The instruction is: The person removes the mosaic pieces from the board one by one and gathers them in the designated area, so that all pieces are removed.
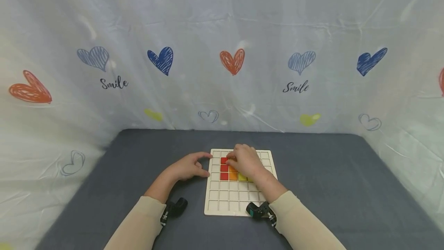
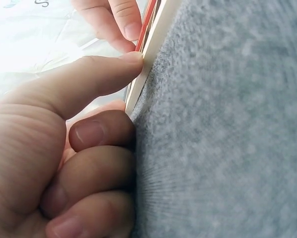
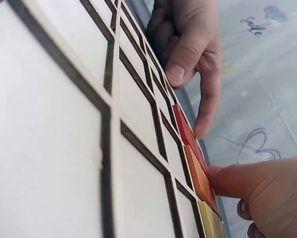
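A pale wooden grid board (image 1: pixel 214 195) lies flat before me. Red tiles (image 1: pixel 224 176) fill a short column of its cells, with orange tiles (image 1: pixel 233 175) beside them and yellow-green tiles (image 1: pixel 242 177) further right, partly under my right wrist. My left hand (image 1: pixel 189 166) touches the board's left edge with spread thumb and forefinger; its other fingers are curled in the left wrist view. Over the upper cells, my right hand (image 1: pixel 247 161) has thumb and forefinger around an orange tile (image 3: pixel 199 173), which the thumb touches. The hand hides part of that tile and the cells beneath.
The board sits on a dark grey table (image 1: pixel 319 188). A pale curtain (image 1: pixel 263 30) printed with hearts and "Smile" hangs behind and at both sides. Black wrist cameras (image 1: pixel 178 207) are strapped to both wrists, the right one above the board's lower edge.
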`<state>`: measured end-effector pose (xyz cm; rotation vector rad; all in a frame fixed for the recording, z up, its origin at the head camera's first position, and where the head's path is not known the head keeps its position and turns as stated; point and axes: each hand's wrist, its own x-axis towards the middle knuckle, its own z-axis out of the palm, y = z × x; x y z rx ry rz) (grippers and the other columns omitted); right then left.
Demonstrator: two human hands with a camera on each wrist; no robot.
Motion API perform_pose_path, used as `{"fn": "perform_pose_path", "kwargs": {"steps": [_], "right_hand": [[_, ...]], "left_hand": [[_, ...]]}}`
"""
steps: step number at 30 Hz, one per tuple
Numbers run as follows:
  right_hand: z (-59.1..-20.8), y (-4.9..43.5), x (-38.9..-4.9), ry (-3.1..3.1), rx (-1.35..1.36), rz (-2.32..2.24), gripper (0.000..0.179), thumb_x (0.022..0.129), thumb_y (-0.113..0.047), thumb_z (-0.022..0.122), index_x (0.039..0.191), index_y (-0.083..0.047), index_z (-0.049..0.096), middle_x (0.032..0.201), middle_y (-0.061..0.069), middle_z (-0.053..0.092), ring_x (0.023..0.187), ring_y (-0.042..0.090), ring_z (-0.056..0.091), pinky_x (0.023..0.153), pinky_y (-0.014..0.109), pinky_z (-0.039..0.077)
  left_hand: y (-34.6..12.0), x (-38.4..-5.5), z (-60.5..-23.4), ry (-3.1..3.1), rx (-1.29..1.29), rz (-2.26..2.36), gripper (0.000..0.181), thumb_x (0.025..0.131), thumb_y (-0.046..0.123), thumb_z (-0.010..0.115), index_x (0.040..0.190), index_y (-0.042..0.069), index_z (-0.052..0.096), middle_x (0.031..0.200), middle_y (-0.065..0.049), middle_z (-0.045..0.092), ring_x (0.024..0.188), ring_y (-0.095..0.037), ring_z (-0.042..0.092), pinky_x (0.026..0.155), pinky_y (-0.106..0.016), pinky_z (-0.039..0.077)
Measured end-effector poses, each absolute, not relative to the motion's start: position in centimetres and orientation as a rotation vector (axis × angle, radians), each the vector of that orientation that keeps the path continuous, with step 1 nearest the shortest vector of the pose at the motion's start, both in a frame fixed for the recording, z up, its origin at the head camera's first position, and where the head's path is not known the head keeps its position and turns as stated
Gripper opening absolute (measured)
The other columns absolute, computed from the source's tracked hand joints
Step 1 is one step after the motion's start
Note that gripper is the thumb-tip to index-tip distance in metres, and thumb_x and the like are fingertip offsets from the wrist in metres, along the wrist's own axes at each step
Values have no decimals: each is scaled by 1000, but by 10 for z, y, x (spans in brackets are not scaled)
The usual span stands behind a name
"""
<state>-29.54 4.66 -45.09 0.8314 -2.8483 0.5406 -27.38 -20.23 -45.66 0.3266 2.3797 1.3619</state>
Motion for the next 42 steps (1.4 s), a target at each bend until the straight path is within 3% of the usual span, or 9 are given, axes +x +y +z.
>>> {"fn": "perform_pose_path", "kwargs": {"steps": [16,24,42], "right_hand": [[-445,52,-300,-2755,872,430,21,91,-36,75,101,-19,81,91,-7,54,86,17,51,77,35,38],[-422,70,-295,-2718,875,414,21,90,-35,77,103,-19,81,89,-7,53,85,16,48,80,37,38],[-420,127,-282,-2633,790,402,21,88,-27,81,105,-15,82,85,-9,47,77,14,41,74,36,32]], "left_hand": [[-204,-275,-451,2387,353,1330,70,86,11,82,149,9,51,56,2,43,44,-10,33,46,-27,32],[-203,-275,-451,2393,345,1331,68,86,11,82,147,10,53,56,2,44,44,-10,32,46,-27,32],[-202,-269,-452,2391,337,1313,72,87,12,82,151,10,50,55,3,44,41,-9,27,43,-27,29]]}}
